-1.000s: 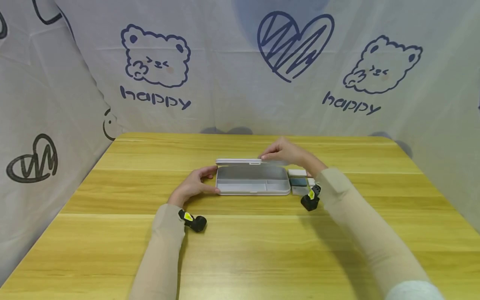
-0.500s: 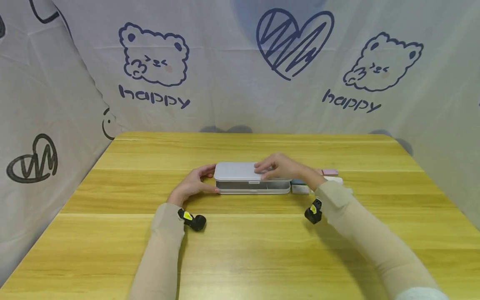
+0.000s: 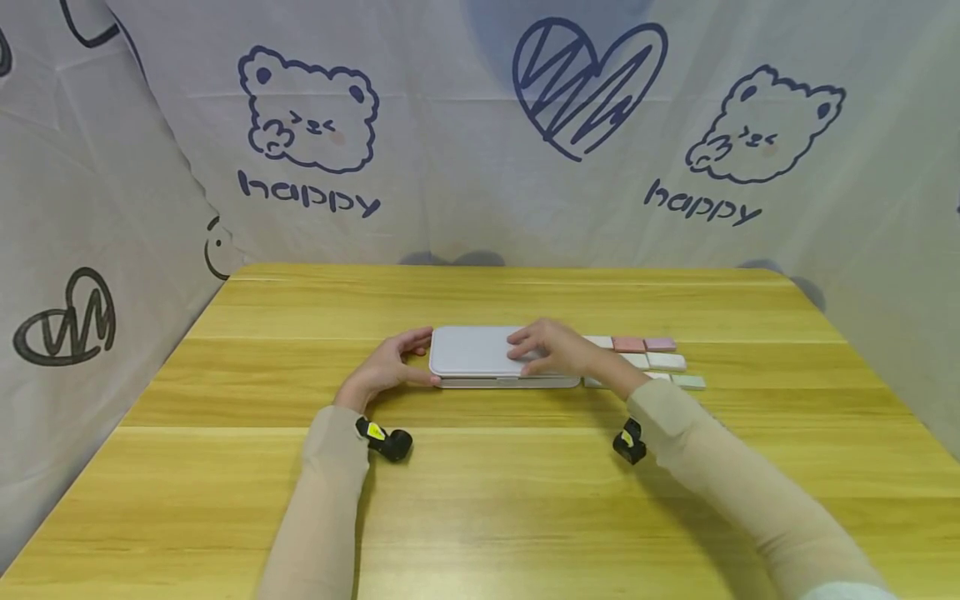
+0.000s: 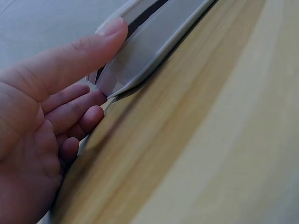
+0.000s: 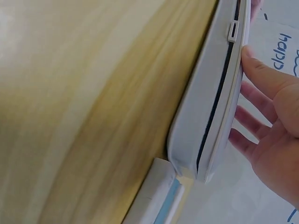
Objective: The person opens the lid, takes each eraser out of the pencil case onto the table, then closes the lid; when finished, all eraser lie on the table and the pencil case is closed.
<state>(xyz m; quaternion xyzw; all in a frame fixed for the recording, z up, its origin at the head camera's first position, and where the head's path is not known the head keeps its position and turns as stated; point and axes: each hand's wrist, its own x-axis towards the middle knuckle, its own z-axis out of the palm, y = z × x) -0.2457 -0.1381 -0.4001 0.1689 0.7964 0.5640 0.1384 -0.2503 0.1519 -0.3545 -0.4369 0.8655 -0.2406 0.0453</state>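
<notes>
A white pencil case lies lengthwise on the wooden table, its lid lowered. The right wrist view shows a thin dark slit between lid and base, with a small clasp on the front. My left hand holds the case's left end, thumb at the front corner and fingers round the back. On the lid's right half rests my right hand, fingers spread and thumb by the front edge. Inside the case, the compartments are hidden by the lid.
Several small flat blocks lie in rows against the case's right end, among them a pink block and a white block. My right forearm partly covers them. A printed cloth hangs behind the table.
The lid has swung down from raised to almost flush with the base, my right hand moving down and forward with it. My left hand has stayed at the case's left end.
</notes>
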